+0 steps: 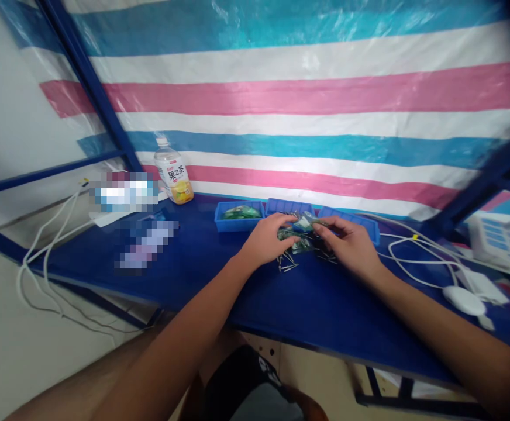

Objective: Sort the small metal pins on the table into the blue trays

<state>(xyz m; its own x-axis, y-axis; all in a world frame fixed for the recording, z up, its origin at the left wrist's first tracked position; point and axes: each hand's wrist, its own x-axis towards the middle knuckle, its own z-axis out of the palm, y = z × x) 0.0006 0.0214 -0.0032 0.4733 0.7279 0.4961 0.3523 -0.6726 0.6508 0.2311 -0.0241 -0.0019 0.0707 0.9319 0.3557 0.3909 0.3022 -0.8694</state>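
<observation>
You had both hands together above the middle of the tabletop (185,248), with a small clear packet (304,222) between them. Your right hand (349,242) had its fingers nearly closed: the thumb and the forefinger pinched the right edge of this packet. Your left hand (267,238) was bent around the other side, with the thumb and the forefinger somewhat apart; whether these fingers really gripped the packet, I cannot tell. Just below it lay a greenish plastic packet (302,245) on the tabletop. Thin metal pieces (287,266) were scattered around there, some in front of your left hand and some under your right hand.

Behind your hands, three blue trays stood in a row. The left tray (218,225) contained green packets (240,212), the middle tray (289,203) contained metal pieces, and the right tray (372,229) was partly covered by your right hand, so its content was not clear to see.

A bottle (176,178) with a white cap stood upright at the back, to the left of the trays. To the right lay white cables (406,263) and a white rounded device (463,300). A striped sheet (281,98) hung behind the tabletop.
</observation>
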